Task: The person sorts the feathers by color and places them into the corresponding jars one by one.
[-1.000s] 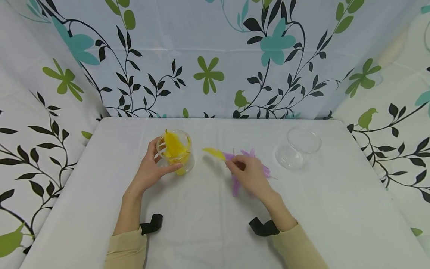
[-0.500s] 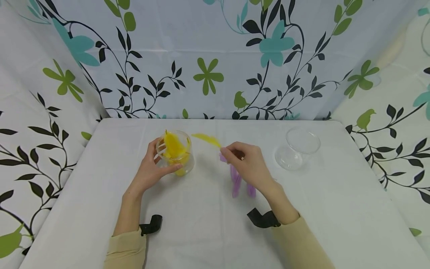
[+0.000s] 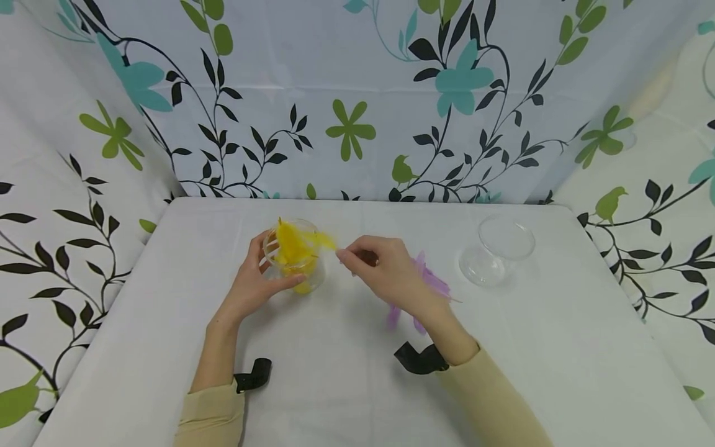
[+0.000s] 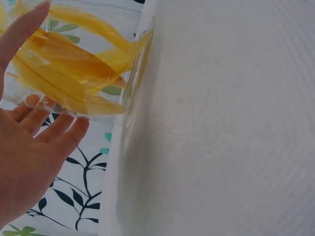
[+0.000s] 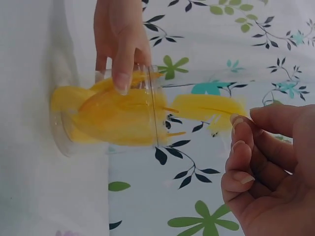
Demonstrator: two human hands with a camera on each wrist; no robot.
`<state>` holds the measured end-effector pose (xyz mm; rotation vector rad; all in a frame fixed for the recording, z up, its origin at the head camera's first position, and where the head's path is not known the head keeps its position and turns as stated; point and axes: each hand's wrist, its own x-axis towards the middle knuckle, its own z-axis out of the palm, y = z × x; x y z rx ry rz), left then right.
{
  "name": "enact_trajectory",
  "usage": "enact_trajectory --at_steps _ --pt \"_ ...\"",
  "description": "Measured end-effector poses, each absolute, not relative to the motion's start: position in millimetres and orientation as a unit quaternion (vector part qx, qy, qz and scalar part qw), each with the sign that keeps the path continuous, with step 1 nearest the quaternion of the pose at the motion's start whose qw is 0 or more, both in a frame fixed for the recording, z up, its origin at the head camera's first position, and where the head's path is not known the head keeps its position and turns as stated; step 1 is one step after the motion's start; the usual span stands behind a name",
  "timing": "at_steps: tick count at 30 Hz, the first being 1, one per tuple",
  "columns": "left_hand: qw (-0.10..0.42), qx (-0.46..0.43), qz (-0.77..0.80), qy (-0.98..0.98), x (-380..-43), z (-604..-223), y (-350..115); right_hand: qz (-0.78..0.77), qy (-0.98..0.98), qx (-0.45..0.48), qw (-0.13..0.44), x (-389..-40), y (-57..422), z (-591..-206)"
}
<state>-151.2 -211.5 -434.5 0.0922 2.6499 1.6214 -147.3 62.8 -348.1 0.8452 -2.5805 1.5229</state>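
My left hand (image 3: 254, 276) holds a clear plastic cup (image 5: 63, 135) upright on the table, thumb on the near side and fingers around the far side. Several yellow feathers (image 4: 74, 73) stand inside it, some tips poking above the rim. Between thumb and forefinger, my right hand (image 3: 385, 270) pinches one more yellow feather (image 5: 206, 105) by its end. That feather's other end reaches over the cup's mouth, overlapping the rim in the head view. Purple feathers (image 3: 436, 282) lie on the table, partly hidden beneath my right hand and wrist.
A second clear cup (image 3: 483, 267) with nothing visible in it stands at the back right. White cloth covers the table (image 3: 335, 372), and a leaf-patterned curtain (image 3: 301, 81) hangs behind and at both sides. Each wrist wears a black mount (image 3: 254, 375).
My right hand has carried the yellow feather leftward from above the purple feathers to the mouth of the cup. The left hand and the cup have stayed in place.
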Motion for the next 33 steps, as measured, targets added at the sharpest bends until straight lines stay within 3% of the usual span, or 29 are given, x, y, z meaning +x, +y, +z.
enact_trajectory --at_steps 13,22,33 --pt "0.025 0.030 0.520 0.853 -151.7 -435.5 -208.1 0.452 -0.853 0.258 -0.036 -166.4 34.2 -356.1" --pt "0.028 0.029 0.521 0.853 -150.7 -437.4 -207.1 0.436 -0.864 0.249 -0.040 -177.0 17.8 -379.0" --pt "0.018 0.027 0.515 0.857 -152.0 -434.6 -211.4 0.451 -0.857 0.247 -0.023 -170.2 33.4 -386.9"
